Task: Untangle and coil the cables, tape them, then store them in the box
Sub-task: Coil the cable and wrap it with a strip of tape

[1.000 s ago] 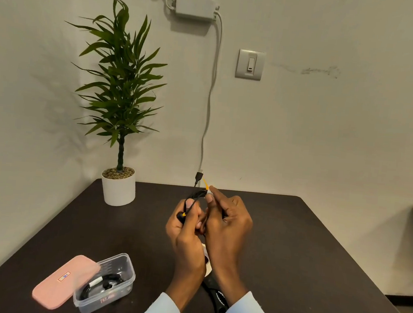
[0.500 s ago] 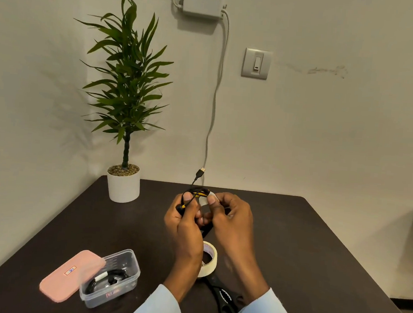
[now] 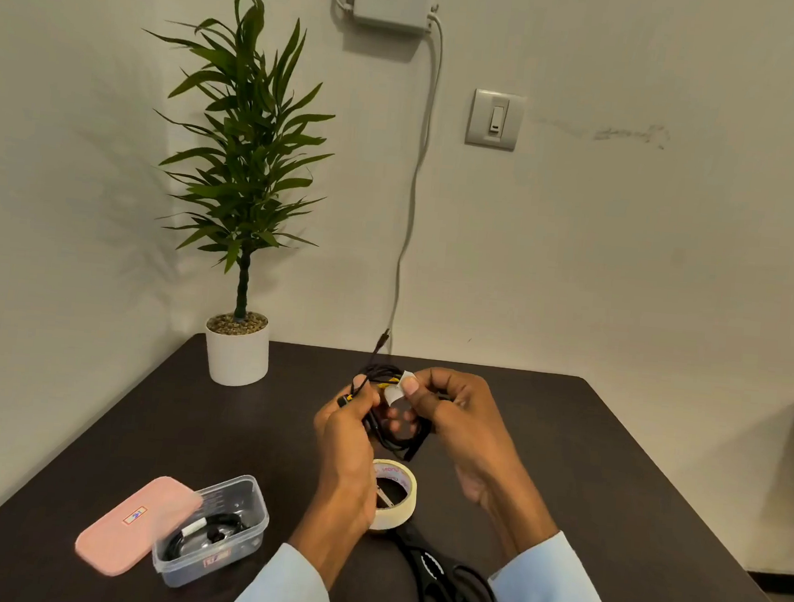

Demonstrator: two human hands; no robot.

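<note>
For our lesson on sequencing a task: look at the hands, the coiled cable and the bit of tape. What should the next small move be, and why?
Probably press the tape piece around the coiled cable: the right hand pinches it against the coil, which the left hand grips.

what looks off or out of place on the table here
Little stands out. The pink lid leans askew against the open box rather than lying flat, and a plug sticks up loose from the coiled cable.

Dark table [image 3: 563, 459] against pale wall [image 3: 677, 253], potted plant [image 3: 250, 192] beside it.
</note>
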